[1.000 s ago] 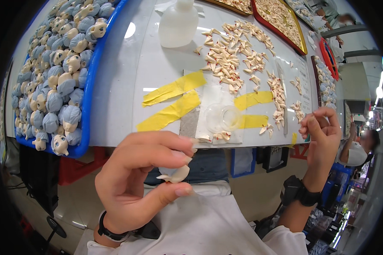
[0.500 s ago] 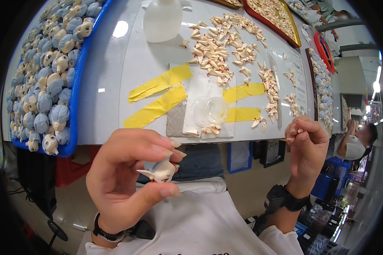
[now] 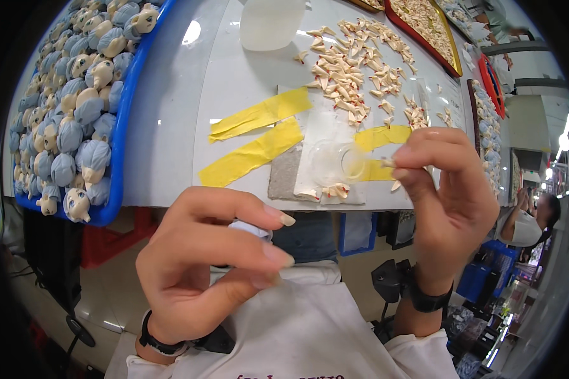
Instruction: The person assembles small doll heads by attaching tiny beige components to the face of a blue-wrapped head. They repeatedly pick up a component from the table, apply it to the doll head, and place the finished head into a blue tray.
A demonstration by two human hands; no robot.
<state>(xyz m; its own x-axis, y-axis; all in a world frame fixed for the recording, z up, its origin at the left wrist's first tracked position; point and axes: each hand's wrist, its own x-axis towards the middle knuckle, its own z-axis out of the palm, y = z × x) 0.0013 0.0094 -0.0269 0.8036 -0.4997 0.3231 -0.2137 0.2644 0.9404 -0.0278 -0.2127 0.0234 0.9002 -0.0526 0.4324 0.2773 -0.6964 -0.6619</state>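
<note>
My left hand (image 3: pixel 212 265) is closed on a small doll head; only a patch of the doll head's light blue hair (image 3: pixel 251 230) shows between the fingers, which hide its face. Over the table's near edge, my right hand (image 3: pixel 452 183) pinches a tiny pale pointed ear piece (image 3: pixel 386 163) between thumb and fingertips. The ear piece is just right of a clear round plastic dish (image 3: pixel 353 162), and I cannot tell whether the two touch. That dish stands on a white sheet, with a few loose ear pieces (image 3: pixel 335 190) in front of it.
At left, a blue tray (image 3: pixel 121 139) holds many blue-haired doll heads. Yellow tape strips (image 3: pixel 259 114) cross the table. Beyond them are a translucent bottle (image 3: pixel 270 25), a spread of red-tipped ear pieces (image 3: pixel 341 76) and a red-rimmed tray (image 3: pixel 450 66). A person (image 3: pixel 528 221) sits at far right.
My right hand has moved left and up to the dish, carrying the ear piece. My left hand has turned, so the doll head's face and its ear, visible before, are now covered.
</note>
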